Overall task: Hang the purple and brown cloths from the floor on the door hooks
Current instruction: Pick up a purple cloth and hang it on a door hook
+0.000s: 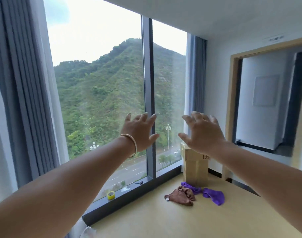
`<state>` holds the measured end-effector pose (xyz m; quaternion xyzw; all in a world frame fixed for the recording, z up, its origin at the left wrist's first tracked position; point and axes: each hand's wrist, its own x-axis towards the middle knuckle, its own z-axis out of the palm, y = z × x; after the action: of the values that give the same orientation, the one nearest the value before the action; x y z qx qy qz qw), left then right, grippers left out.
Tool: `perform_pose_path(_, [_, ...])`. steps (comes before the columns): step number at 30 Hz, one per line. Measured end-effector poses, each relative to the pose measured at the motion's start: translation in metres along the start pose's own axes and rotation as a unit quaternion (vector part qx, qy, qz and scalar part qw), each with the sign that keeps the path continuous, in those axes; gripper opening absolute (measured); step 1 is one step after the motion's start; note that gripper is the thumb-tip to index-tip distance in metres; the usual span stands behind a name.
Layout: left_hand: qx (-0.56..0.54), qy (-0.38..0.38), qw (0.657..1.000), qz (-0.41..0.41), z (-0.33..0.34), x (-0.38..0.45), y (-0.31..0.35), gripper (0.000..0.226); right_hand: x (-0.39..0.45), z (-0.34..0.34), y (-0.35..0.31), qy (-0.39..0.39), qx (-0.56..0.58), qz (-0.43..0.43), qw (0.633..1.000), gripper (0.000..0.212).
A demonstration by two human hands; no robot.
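Both the left hand (140, 133) and the right hand (204, 133) are held up with fingers spread, holding nothing. The brown cloth (181, 195) and the purple cloth (210, 194) look light and limp; a pinch at an edge should suffice.

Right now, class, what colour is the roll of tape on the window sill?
Yellow: the roll of tape shows best in the head view.

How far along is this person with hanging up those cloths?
Nothing looks done yet. The brown cloth and purple cloth lie crumpled on the floor by a cardboard box. The left hand and right hand are raised, open and empty. Both pickups and hangings remain; no hooks are in view.
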<state>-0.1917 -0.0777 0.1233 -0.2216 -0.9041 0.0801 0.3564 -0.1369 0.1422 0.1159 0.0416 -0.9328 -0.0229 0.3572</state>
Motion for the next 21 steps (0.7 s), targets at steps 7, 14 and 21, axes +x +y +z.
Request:
perform_pose_path(7, [-0.071, 0.014, 0.993, 0.092, 0.032, 0.08, 0.139, 0.075, -0.052, -0.005, 0.137, -0.026, -0.088, 0.113, 0.989, 0.063])
perform_pose_path(14, [-0.131, 0.014, 0.975, 0.178, 0.065, 0.136, 0.253, 0.075, -0.083, -0.004, 0.242, -0.056, -0.148, 0.209, 0.965, 0.061])
perform_pose_path(21, [-0.184, 0.035, 0.955, 0.228, 0.112, 0.212, 0.345, 0.072, -0.093, 0.025, 0.338, -0.097, -0.199, 0.272, 0.937, 0.06])
